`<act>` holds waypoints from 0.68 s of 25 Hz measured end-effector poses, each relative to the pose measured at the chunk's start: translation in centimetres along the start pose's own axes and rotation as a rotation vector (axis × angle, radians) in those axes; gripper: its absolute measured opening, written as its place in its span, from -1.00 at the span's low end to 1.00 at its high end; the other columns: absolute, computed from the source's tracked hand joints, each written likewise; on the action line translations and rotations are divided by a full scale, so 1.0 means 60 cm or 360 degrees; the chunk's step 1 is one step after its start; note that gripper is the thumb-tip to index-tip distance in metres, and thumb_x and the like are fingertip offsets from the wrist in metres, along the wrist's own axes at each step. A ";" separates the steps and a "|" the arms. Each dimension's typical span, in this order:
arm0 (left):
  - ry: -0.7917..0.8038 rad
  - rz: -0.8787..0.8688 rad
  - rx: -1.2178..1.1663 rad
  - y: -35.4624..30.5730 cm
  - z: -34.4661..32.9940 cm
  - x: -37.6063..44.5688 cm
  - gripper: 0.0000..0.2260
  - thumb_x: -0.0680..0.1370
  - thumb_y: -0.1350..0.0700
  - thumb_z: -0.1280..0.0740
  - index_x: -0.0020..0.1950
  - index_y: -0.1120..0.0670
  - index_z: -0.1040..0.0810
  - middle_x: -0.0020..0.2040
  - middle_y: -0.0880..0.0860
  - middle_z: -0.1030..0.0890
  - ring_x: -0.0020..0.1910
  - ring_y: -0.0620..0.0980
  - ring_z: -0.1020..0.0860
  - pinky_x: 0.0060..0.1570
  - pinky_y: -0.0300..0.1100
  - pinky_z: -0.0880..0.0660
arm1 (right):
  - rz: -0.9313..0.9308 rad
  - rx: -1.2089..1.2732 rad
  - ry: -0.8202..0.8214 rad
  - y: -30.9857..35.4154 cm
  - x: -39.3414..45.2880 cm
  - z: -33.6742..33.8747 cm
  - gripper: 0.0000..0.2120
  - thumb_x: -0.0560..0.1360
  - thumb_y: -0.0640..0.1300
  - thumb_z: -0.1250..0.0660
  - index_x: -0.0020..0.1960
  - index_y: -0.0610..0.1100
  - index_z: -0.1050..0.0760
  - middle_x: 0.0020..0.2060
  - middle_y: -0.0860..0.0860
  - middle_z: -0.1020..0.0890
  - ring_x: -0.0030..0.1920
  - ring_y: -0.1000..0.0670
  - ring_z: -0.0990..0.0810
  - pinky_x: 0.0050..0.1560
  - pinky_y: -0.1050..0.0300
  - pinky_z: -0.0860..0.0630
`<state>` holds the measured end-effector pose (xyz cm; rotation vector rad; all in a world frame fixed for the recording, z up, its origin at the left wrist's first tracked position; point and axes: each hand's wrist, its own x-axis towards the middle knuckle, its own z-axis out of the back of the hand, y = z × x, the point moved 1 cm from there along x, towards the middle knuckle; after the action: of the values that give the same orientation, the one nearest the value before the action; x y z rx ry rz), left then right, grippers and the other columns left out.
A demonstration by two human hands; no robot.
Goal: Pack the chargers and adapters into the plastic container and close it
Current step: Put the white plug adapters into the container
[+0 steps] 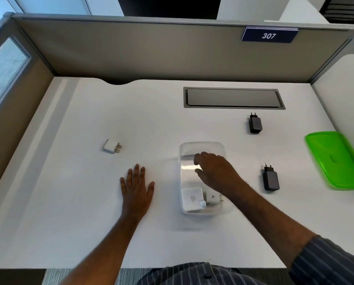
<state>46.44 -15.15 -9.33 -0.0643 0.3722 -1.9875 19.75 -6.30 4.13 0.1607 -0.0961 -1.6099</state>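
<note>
A clear plastic container (200, 148) stands open at the middle of the white desk. At its near end lie a white square charger (190, 199) and a smaller white adapter (213, 197). My right hand (215, 171) hovers over the container's middle, fingers curled and apart, nothing visibly held. My left hand (137, 185) rests flat on the desk to the container's left. A white plug adapter (111, 146) lies at the far left. Two black chargers lie to the right, one far (255, 124), one near (271, 179). The green lid (336, 159) sits at the right edge.
A grey cable hatch (233, 98) is set into the desk behind the container. Beige partition walls (131, 50) enclose the desk at the back and both sides. The desk's front edge (131, 268) runs just before my body.
</note>
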 end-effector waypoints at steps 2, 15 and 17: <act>-0.0054 0.0040 -0.0011 0.014 0.006 0.011 -0.32 0.62 -0.23 0.09 0.67 0.09 -0.10 0.69 0.12 -0.07 0.67 0.18 -0.02 0.61 0.27 0.05 | 0.0004 0.0131 -0.0144 0.012 0.026 0.012 -0.87 0.55 -0.09 -0.31 0.08 -0.10 -0.50 -0.14 0.01 -0.56 -0.17 -0.10 -0.56 -0.16 -0.03 -0.50; -0.0122 0.0170 0.0132 0.076 0.015 0.061 -0.35 0.65 -0.23 0.01 0.67 0.06 -0.09 0.69 0.08 -0.10 0.67 0.17 -0.04 0.60 0.27 0.01 | 0.0107 0.0528 0.0043 0.149 0.223 -0.016 -0.75 0.56 0.00 -0.34 0.18 -0.07 -0.47 0.00 0.05 -0.58 0.05 -0.05 -0.56 0.14 -0.08 -0.44; -0.0138 0.0172 0.0119 0.079 0.012 0.063 -0.36 0.65 -0.23 -0.01 0.67 0.05 -0.10 0.69 0.07 -0.11 0.67 0.16 -0.04 0.60 0.26 0.01 | 0.0134 0.0549 0.0100 0.169 0.250 -0.033 -0.74 0.56 0.01 -0.34 0.19 -0.06 -0.47 0.03 0.05 -0.58 0.08 -0.06 -0.56 0.15 -0.08 -0.44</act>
<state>49.09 -20.51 -10.46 -0.0809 0.2405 -1.8834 29.47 -21.66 3.15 0.4675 -0.3283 -1.4931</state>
